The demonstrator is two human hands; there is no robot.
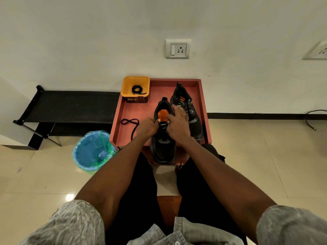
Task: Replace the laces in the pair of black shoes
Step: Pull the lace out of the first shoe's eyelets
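Seemingly midway, both hands work at the near black shoe (pixel 163 138) on the red tray (pixel 127 110): left hand (pixel 147 127) pinching its lace, right hand (pixel 177 123) fingers spread, far shoe (pixel 187 106) laced, loose lace (pixel 131 124) beside.

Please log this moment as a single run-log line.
left hand: pinches lace at near black shoe | right hand: rests on shoe | loose black lace: on red tray

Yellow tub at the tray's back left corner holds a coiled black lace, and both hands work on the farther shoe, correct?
Not quite. The yellow tub does hold a coiled black lace, but the head view shows both hands on the nearer shoe, not the farther shoe.
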